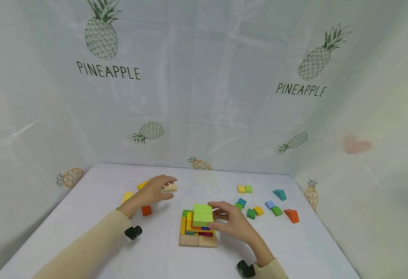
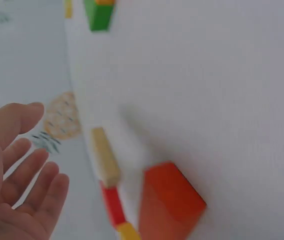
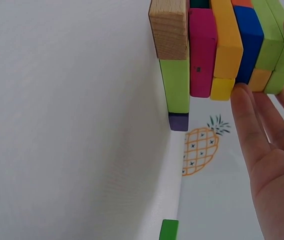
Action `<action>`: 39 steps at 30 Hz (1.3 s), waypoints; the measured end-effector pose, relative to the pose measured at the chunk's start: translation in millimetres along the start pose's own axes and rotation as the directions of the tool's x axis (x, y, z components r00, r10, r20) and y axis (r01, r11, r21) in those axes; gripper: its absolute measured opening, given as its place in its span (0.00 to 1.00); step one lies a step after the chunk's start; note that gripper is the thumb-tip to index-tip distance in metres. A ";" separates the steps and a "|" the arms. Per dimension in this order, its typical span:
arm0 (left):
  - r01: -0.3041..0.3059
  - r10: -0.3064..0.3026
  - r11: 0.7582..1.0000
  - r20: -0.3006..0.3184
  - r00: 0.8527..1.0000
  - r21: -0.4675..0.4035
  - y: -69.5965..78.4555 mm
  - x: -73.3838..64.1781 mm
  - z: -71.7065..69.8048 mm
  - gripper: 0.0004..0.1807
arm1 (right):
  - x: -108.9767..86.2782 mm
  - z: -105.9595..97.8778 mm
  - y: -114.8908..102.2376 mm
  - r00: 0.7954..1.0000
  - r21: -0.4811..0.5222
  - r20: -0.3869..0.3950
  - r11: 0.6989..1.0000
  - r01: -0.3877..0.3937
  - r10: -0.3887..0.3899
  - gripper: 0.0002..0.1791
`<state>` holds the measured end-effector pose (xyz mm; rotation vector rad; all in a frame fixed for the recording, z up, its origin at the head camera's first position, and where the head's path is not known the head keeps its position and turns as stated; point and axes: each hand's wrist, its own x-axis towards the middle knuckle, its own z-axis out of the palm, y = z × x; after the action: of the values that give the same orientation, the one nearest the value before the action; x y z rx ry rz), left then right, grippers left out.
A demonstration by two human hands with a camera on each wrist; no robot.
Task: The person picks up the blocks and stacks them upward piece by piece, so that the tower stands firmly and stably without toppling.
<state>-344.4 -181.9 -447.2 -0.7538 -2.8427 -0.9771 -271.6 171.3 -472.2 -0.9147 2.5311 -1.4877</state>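
Observation:
My right hand (image 1: 233, 223) holds the light green blocks (image 1: 203, 215) at the top of a layered stack. Its thumb is at their front right edge, and a finger reaches their back corner. In the right wrist view, one fingertip lies by a blue block (image 3: 248, 42) just beneath. Lower layers include a yellow block (image 3: 227, 40), a magenta block (image 3: 202, 52) and bare wooden blocks (image 1: 189, 240). My left hand (image 1: 151, 193) hovers left of the stack with fingers spread, holding nothing. Close to it are a red-orange block (image 1: 146, 210) and a natural wood block (image 1: 170, 187).
Yellow blocks (image 1: 127, 197) lie around the left forearm. To the stack's right are scattered loose blocks, among them a green cube (image 1: 251, 213), a teal triangular block (image 1: 280, 194) and an orange triangular block (image 1: 291, 216). A pineapple-print curtain (image 1: 204, 97) stands behind the white table (image 1: 155, 255).

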 end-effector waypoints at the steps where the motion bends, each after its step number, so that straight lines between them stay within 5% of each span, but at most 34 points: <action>1: 0.017 -0.017 1.000 0.003 1.000 0.021 -5.6 4.1 0.3 0.33 | -0.3 0.0 0.1 1.000 0.003 0.000 1.000 -0.002 0.002 0.37; 8: 0.111 -0.113 0.987 0.013 0.994 0.116 -29.4 19.7 5.8 0.31 | 0.3 2.0 -1.8 1.000 0.023 0.007 1.000 -0.012 0.011 0.38; 18: 0.090 -0.086 0.977 -0.031 0.996 0.195 -36.5 21.3 17.2 0.20 | 1.2 2.9 -2.3 1.000 -0.003 -0.001 1.000 0.003 -0.003 0.38; 26: 0.084 -0.081 0.987 -0.025 0.996 0.140 -35.2 15.3 21.8 0.17 | 1.0 2.9 -1.7 1.000 0.010 -0.002 1.000 -0.010 0.010 0.37; 31: 0.048 -0.044 0.996 -0.046 0.998 0.080 -12.0 9.0 19.2 0.17 | 1.2 3.1 -1.2 1.000 0.027 0.002 1.000 -0.001 0.001 0.37; 39: -0.179 0.179 0.984 -0.035 0.983 0.006 50.1 -4.1 18.3 0.17 | 0.1 1.0 -1.4 1.000 0.038 -0.005 0.999 -0.031 0.031 0.41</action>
<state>-315.6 -138.7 -434.1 -0.9618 -2.6886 -0.9498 -270.7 169.9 -471.5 -0.8635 2.5005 -1.5259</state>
